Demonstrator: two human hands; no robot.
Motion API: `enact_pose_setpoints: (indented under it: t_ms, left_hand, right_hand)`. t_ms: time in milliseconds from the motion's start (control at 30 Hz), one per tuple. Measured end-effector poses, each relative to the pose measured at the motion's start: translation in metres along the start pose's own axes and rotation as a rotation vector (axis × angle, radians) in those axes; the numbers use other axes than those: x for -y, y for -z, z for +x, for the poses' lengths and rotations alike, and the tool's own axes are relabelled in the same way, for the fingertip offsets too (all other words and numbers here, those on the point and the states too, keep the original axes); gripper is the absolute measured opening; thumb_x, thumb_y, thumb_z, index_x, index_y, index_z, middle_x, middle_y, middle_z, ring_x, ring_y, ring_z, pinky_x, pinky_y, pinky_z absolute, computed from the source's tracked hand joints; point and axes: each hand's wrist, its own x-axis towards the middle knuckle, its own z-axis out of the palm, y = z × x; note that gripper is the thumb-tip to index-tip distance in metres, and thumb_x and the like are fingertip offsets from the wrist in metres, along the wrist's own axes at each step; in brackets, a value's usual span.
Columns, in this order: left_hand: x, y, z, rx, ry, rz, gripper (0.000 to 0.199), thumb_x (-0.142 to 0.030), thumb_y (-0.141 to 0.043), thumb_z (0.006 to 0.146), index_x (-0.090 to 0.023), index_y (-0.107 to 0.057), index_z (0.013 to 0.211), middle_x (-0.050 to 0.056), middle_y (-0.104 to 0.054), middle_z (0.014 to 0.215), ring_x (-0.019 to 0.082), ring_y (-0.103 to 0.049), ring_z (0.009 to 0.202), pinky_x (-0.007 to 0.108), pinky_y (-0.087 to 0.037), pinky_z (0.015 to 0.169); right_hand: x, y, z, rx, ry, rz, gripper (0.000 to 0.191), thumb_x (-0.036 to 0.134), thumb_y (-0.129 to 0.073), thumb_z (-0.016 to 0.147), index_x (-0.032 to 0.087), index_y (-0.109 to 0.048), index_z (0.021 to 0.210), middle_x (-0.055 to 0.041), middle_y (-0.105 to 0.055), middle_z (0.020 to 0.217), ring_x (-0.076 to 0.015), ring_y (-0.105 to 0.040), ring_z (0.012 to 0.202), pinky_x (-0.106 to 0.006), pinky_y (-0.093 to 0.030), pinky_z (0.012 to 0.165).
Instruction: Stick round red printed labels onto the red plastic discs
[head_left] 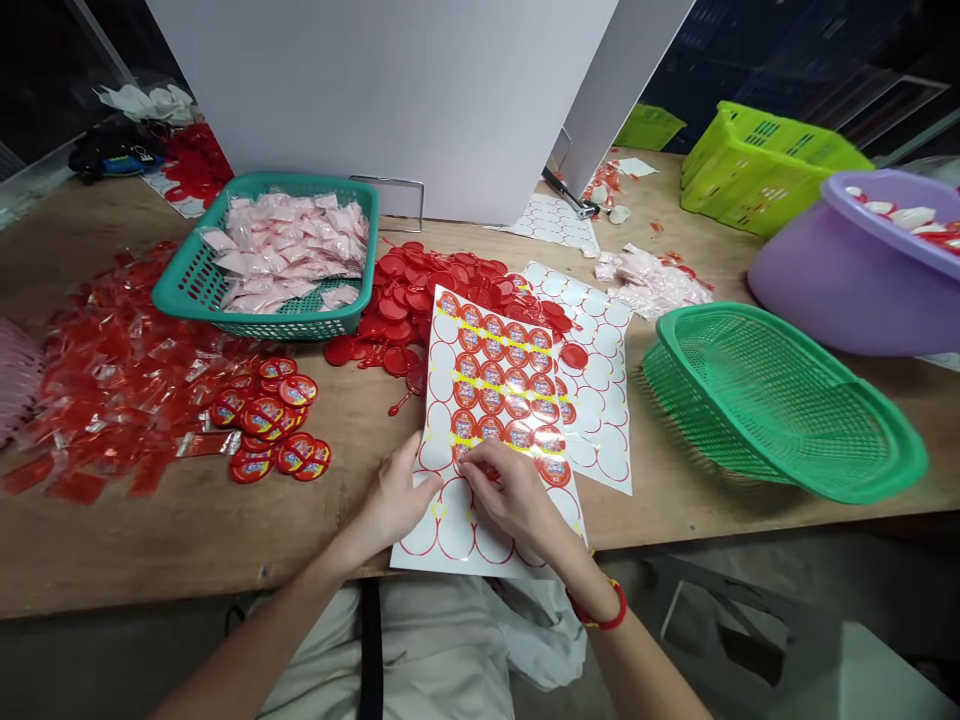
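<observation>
A white sheet of round stickers lies at the table's front edge, red-and-yellow printed circles on its upper part and bare outlines nearest me. My left hand grips its left edge, thumb on top; the other fingers are partly hidden. My right hand is closed over the sheet, thumb and forefinger pinched at a sticker in the lowest printed row. Behind the sheet is a heap of red plastic discs with short stems. Several stickered discs are piled to the left of my left hand.
Red clear packets cover the left side. A teal basket holds pale pink packets. Under the sheet's right side lies another used sheet. To the right are a green basket, a purple basin and a lime crate. A white panel stands behind.
</observation>
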Motion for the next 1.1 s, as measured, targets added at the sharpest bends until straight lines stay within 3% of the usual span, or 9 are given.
enact_pose_setpoints:
  t_ms: [100, 200, 333, 433, 533, 700, 833, 967, 1100]
  left_hand:
    - [0.003, 0.001, 0.000, -0.009, 0.014, 0.036, 0.038, -0.015, -0.055, 0.067, -0.017, -0.051, 0.105, 0.007, -0.064, 0.105, 0.021, -0.059, 0.095, 0.036, -0.046, 0.086]
    - [0.005, 0.005, -0.004, -0.073, 0.010, 0.176, 0.049, -0.011, -0.053, 0.068, -0.017, -0.044, 0.116, 0.008, -0.061, 0.110, 0.022, -0.059, 0.098, 0.036, -0.047, 0.085]
    - [-0.004, 0.004, -0.013, -0.312, -0.284, 0.504, 0.065, -0.010, -0.055, 0.071, -0.018, -0.030, 0.132, 0.012, -0.045, 0.130, 0.025, -0.045, 0.117, 0.038, -0.042, 0.093]
    - [-0.016, -0.006, -0.016, -0.388, -0.554, 0.734, 0.041, -0.020, -0.059, 0.076, -0.019, -0.051, 0.116, 0.012, -0.054, 0.117, 0.027, -0.050, 0.106, 0.039, -0.041, 0.088]
    - [-0.027, -0.016, -0.014, -0.371, -0.671, 0.815, 0.012, -0.020, -0.056, 0.079, -0.020, -0.063, 0.088, 0.008, -0.062, 0.095, 0.023, -0.052, 0.089, 0.035, -0.042, 0.076]
    - [-0.032, -0.015, -0.011, -0.339, -0.561, 0.548, 0.010, -0.015, -0.053, 0.079, -0.018, -0.062, 0.077, 0.005, -0.060, 0.080, 0.018, -0.051, 0.081, 0.030, -0.043, 0.072]
    - [-0.029, 0.001, -0.001, -0.220, -0.460, 0.437, 0.011, -0.014, -0.058, 0.076, -0.019, -0.062, 0.085, 0.004, -0.059, 0.085, 0.018, -0.053, 0.085, 0.029, -0.046, 0.074]
    - [-0.020, 0.029, 0.035, -0.321, -0.420, 0.649, 0.044, -0.014, -0.053, 0.079, -0.014, -0.045, 0.121, 0.011, -0.054, 0.113, 0.022, -0.051, 0.102, 0.034, -0.043, 0.087]
    - [-0.008, 0.058, 0.079, -0.261, -0.472, 1.031, 0.031, -0.020, -0.055, 0.079, -0.009, -0.055, 0.108, 0.015, -0.057, 0.108, 0.026, -0.051, 0.098, 0.038, -0.042, 0.082]
  right_hand:
    - [-0.007, 0.003, 0.002, -0.060, -0.069, 0.019, 0.016, 0.022, -0.043, 0.081, 0.019, -0.050, 0.067, -0.0006, -0.052, 0.061, -0.0126, -0.046, 0.055, -0.025, -0.036, 0.053]
    - [-0.019, 0.013, 0.006, -0.138, -0.269, 0.276, 0.016, 0.029, -0.044, 0.076, 0.020, -0.045, 0.063, 0.0025, -0.044, 0.056, -0.0110, -0.041, 0.050, -0.023, -0.033, 0.047]
    - [-0.023, 0.024, 0.010, -0.210, -0.504, 0.610, 0.014, 0.031, -0.048, 0.067, 0.020, -0.044, 0.060, 0.0039, -0.043, 0.054, -0.0097, -0.040, 0.048, -0.022, -0.034, 0.045]
    - [-0.013, 0.022, 0.010, -0.217, -0.523, 0.612, 0.013, 0.028, -0.049, 0.064, 0.019, -0.044, 0.057, 0.0045, -0.041, 0.053, -0.0094, -0.038, 0.048, -0.022, -0.034, 0.045]
    - [-0.002, 0.019, 0.005, -0.184, -0.488, 0.621, 0.014, 0.027, -0.049, 0.067, 0.019, -0.043, 0.056, 0.0039, -0.041, 0.055, -0.0100, -0.041, 0.051, -0.022, -0.037, 0.048]
    - [-0.002, 0.018, -0.005, -0.192, -0.286, 0.558, 0.017, 0.036, -0.054, 0.076, 0.022, -0.055, 0.086, -0.0037, -0.055, 0.086, -0.0167, -0.055, 0.080, -0.030, -0.048, 0.070]
    - [-0.017, 0.010, -0.005, -0.232, -0.131, 0.404, 0.015, 0.036, -0.058, 0.077, 0.022, -0.059, 0.075, -0.0063, -0.056, 0.092, -0.0199, -0.055, 0.090, -0.033, -0.047, 0.076]
    - [-0.037, 0.004, 0.002, -0.386, -0.284, 0.502, 0.019, 0.040, -0.055, 0.079, 0.021, -0.056, 0.084, -0.0031, -0.057, 0.079, -0.0154, -0.056, 0.072, -0.029, -0.049, 0.063]
    - [-0.054, 0.009, 0.005, -0.409, -0.272, 0.573, 0.039, 0.038, -0.060, 0.075, 0.026, -0.047, 0.110, -0.0055, -0.056, 0.098, -0.0160, -0.057, 0.085, -0.031, -0.050, 0.072]
